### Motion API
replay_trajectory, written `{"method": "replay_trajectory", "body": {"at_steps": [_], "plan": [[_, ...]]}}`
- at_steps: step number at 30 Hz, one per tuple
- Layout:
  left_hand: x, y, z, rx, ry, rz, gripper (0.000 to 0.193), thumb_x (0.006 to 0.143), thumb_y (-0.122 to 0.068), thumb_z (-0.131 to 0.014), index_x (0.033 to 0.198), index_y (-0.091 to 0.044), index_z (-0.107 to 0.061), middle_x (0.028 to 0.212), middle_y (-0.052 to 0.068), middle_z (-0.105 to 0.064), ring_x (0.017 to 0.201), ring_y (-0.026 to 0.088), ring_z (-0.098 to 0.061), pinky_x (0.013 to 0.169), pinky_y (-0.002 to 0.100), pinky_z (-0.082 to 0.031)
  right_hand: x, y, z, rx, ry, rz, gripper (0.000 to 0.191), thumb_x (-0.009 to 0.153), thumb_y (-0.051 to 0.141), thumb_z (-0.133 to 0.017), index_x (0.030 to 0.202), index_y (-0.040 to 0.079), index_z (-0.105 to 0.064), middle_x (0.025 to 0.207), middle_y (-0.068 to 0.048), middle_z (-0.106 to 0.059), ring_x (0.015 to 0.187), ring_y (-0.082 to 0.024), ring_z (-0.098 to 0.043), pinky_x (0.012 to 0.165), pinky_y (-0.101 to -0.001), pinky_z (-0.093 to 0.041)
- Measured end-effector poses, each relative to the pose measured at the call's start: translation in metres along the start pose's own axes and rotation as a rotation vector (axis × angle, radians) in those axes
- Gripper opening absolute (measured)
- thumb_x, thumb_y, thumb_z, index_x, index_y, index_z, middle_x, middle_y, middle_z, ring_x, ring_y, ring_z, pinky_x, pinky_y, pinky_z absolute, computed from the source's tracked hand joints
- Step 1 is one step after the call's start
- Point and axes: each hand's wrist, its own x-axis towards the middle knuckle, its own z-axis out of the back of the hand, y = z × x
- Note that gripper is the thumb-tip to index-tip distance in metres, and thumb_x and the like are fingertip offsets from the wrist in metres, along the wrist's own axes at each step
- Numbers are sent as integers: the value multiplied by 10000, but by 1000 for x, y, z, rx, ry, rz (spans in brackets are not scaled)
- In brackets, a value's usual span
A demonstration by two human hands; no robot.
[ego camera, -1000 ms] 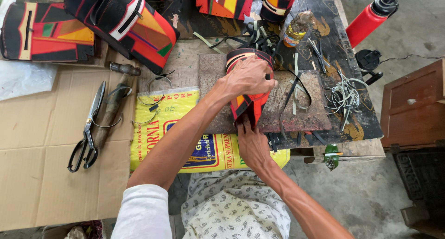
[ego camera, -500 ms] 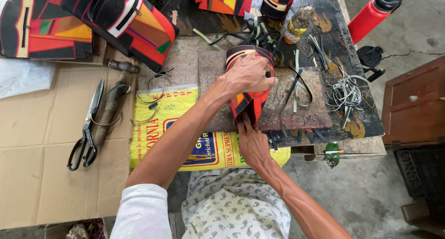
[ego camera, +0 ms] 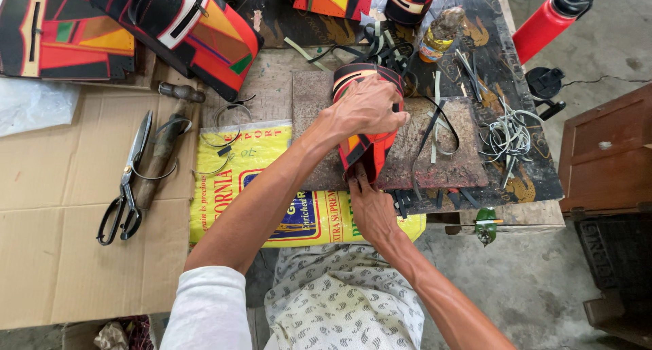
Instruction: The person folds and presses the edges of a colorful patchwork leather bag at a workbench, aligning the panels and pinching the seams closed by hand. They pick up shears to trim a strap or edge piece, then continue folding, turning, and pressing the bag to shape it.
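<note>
**Both hands staying clamped on the red-and-black leather piece**

Starting at the far left, the scissors [ego camera: 124, 187] are lying on the cardboard [ego camera: 61, 255], blades pointing away from the person, with a wooden-handled hammer [ego camera: 163, 143] just beside them. Nothing there is being touched. Next along, the yellow printed sack [ego camera: 231, 180] is spreading under the left forearm.

Moving to centre: hardly anything is changing from half a second ago. The left hand [ego camera: 363, 112] is still pressing down over the red-and-black leather piece [ego camera: 363, 150], fingers wrapped closed around its upper part. The right hand [ego camera: 370, 207] is pinching its near end, fingers closed on the edge. So the work looks to be in a steady holding phase.

The piece is sitting on the worn stone slab [ego camera: 448, 156], its long axis running away from the person, narrower end pointing back towards the body.

Further right, loose strips [ego camera: 506, 136] are piling up, and a red bottle [ego camera: 547, 24] is lying at the corner.
</note>
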Motion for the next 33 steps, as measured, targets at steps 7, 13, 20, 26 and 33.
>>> {"method": "replay_trajectory", "body": {"at_steps": [7, 13, 20, 26, 33], "plan": [[0, 0, 0, 5, 1, 4, 498, 825, -496, -668, 1001, -42, -774, 998, 217, -725, 1098, 420, -645, 974, 556, -484, -1, -2, 4, 64, 20, -14, 644, 797, -17, -532, 1435, 28, -453, 1524, -314, -422, 785, -442, -709, 615, -516, -575], [-1, 2, -1, -23, -26, -14, 514, 813, -509, -674, 1020, -49, -770, 1027, 216, -720, 1130, 418, -614, 972, 578, -459, -11, 2, 8, 235, -49, -72, 735, 699, -108, -557, 1404, 67, -446, 1543, -216, -447, 830, -471, -684, 605, -525, -552], [-2, 2, -1, -11, 4, 9, 524, 840, -517, -658, 1048, -48, -768, 1043, 213, -724, 1155, 410, -615, 984, 592, -459, -36, 3, 7, 400, -130, -85, 619, 668, -135, -594, 1256, 40, -513, 1562, -163, -472, 899, -449, -690, 663, -497, -564], [2, -2, -3, -27, 38, 47, 514, 825, -473, -660, 1140, -76, -748, 1007, 253, -722, 1094, 425, -655, 969, 626, -457, -34, 9, 13, 420, -128, -95, 442, 682, -118, -591, 1096, 31, -548, 1544, -253, -433, 843, -469, -676, 635, -510, -550], [3, 0, -6, -8, -2, 6, 498, 795, -464, -662, 1089, -76, -769, 995, 243, -719, 1100, 433, -627, 927, 643, -449, -19, 15, 22, 438, -173, -107, 350, 718, -106, -595, 1019, 65, -546, 1495, -279, -500, 873, -461, -678, 654, -508, -544]]}}
